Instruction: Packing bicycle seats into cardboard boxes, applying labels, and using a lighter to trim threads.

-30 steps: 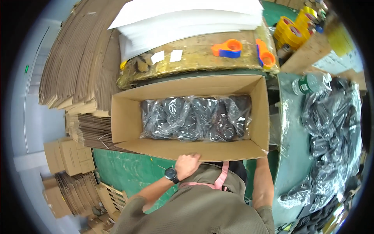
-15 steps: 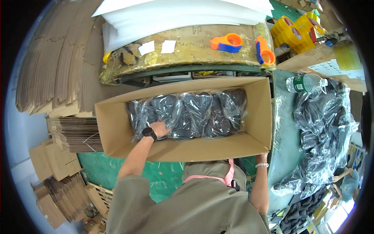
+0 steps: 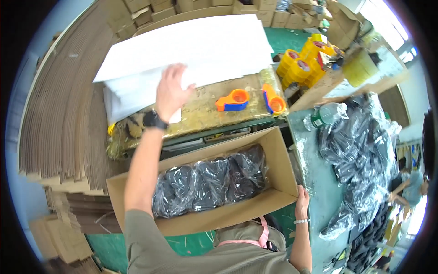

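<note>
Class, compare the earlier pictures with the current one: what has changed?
The left hand has gone from the box's near rim, then the bagged dark items inside, forward to the white sheets; whether it touches them is unclear. The view has turned too. The right hand stays at the near right corner of the cardboard box; the items remain inside.

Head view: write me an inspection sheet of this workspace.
Surface: brown, tape-covered benchtop, bearing a stack of thin white sheets.
Job's things: open brown cardboard box, holding black items in clear plastic.
Clutter: two orange-and-blue plastic tape dispensers; yellow tape rolls; clear plastic bottle.
Hands: left hand open over the white sheets, contact unclear; right hand against the box's near right corner.
Cables: nothing seen.
Surroundings: flattened brown cardboard stacked at left; another person at far right.
</note>
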Available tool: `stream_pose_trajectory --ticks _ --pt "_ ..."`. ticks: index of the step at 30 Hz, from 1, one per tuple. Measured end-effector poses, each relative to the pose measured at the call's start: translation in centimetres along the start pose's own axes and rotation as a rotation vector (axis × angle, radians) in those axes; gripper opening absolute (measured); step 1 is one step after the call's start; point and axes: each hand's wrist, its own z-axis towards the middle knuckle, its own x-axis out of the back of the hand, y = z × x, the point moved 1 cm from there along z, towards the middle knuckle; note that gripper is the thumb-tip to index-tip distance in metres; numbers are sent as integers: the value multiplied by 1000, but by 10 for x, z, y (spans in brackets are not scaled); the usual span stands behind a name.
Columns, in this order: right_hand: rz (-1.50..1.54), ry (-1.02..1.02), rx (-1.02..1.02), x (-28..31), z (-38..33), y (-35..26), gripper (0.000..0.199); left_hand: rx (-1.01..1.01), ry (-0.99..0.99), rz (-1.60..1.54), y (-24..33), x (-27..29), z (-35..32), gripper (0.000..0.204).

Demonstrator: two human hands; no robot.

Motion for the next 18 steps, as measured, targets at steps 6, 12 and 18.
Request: stream_pose_trajectory --ticks 6,12,18 --pt "-327 -33 26 6 -29 -21 35 -75 -275 217 -150 -107 65 50" --pt "-342 -15 66 19 -47 0 36 -52 -429 61 -183 -117 92 39" --pt "-347 77 75 54 -56 31 36 -447 -63 277 -3 -62 -16 40"
